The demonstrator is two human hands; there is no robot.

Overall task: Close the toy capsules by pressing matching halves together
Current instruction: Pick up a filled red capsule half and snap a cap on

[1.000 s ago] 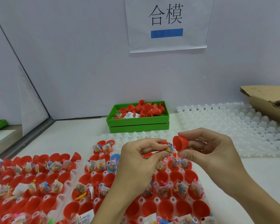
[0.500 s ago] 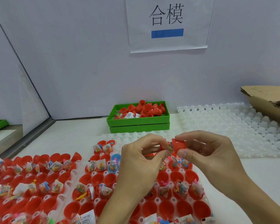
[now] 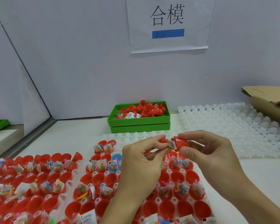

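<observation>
White tabletop (image 3: 74,139), left hand (image 3: 141,162) pinching glossy red half (image 3: 164,141), right hand (image 3: 212,152) gripping rounded red cap (image 3: 182,143)

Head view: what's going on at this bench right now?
A person is closing a red toy capsule above the trays. The left hand pinches the bottom half, stuffed with a small toy bag. The right hand holds the cap and has it against the bag, but the halves are not yet shut. Below, the tray holds many open red halves, some with bags. A green bin of spare caps sits at the wall.
</observation>
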